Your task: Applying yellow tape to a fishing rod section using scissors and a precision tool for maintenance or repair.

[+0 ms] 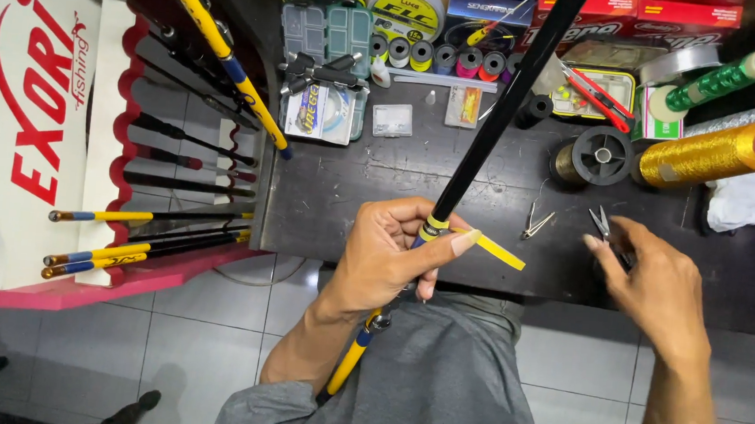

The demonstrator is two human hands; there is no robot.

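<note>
1. We find the left hand closed around a black fishing rod. Thumb and forefinger pinch a band of yellow tape wrapped on the shaft, and a loose tail of that tape sticks out toward 3 o'clock.
2. The rod runs from the person's lap at 7 o'clock, across the dark workbench, up to 1 o'clock. Its yellow-and-blue butt lies over the grey shirt.
3. The right hand rests at 3 o'clock of the wrap, well apart from it. Its fingers are half curled over small thread snips; how firm the grip is, we cannot tell.
4. A second pair of small clippers lies on the bench between the hands.
5. In our judgement the step in hand is wrapping the band, with the tail uncut.
6. We judge the next move calls for steady tension from the left hand and the blades brought flush to the wrap, clear of the thumb.
</note>
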